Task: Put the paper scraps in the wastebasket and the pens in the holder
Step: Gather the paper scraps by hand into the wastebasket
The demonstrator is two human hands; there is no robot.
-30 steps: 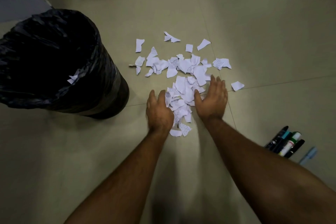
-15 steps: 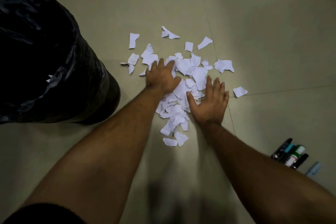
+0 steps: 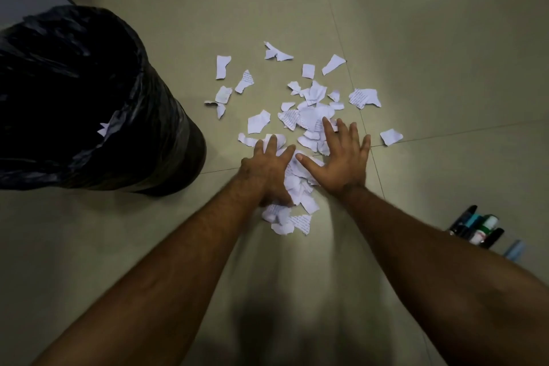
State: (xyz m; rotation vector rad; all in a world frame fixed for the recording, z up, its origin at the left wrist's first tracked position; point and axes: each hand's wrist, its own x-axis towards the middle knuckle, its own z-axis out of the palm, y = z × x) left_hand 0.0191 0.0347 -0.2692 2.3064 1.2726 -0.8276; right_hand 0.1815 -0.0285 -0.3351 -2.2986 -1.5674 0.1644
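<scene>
Both hands flat on the scraps, fingers spread.

I see my left hand (image 3: pixel 267 171) and right hand (image 3: pixel 338 163) pressing the paper scraps (image 3: pixel 310 116) on the floor (image 3: pixel 430 47); wastebasket (image 3: pixel 166 139) left, pens (image 3: pixel 475 227) right, bare tile beyond.

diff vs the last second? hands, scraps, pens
The left hand reached out to the far left of the scrap pile, then drew back toward the person, raking scraps in beside the right hand. That hand barely moved, flat on the pile. Nothing is lifted or gripped. The wastebasket, the scrap on its liner, the outlying scraps and the pens kept their places.
</scene>
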